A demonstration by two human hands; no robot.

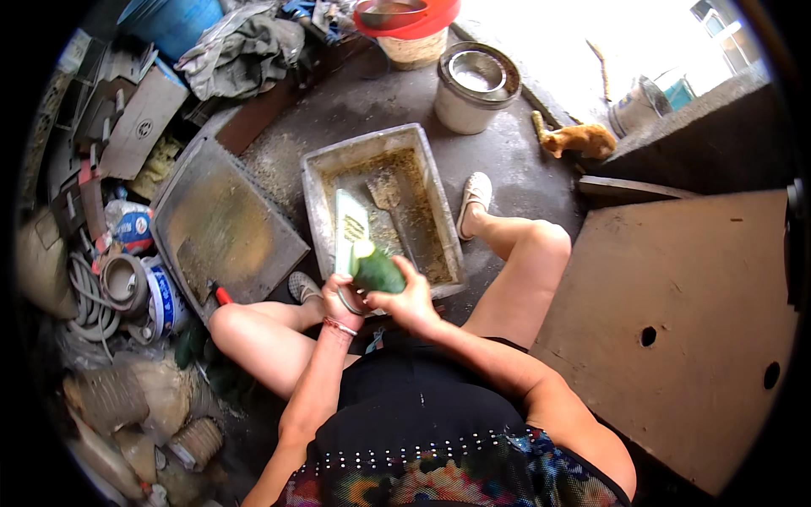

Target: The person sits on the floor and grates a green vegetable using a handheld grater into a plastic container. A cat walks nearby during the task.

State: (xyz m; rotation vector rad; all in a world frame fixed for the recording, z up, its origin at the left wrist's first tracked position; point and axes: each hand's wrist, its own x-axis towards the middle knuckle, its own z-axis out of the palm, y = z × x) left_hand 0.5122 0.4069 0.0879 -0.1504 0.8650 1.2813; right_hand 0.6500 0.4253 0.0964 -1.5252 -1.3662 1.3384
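Note:
My right hand (412,298) grips a dark green gourd or squash (378,271) whose cut end shows pale. Its pale end is against or close beside a light green grater board (349,222). At the near end of the board, my left hand (343,296) is closed on its handle. The board slants over a grey rectangular tub (308,190) on the floor between my feet. In the tub lies a dirty flat shovel (386,193) with a long handle. Brownish residue coats the tub's inside.
A grey board (215,209) with a red-handled tool (222,295) is left of the tub. Beyond stand a lidded bucket (467,114) and a red basin (412,24). An orange cat (581,141) is near the doorway. A brown panel (671,317) lies right; clutter and a hose (89,298) lie left.

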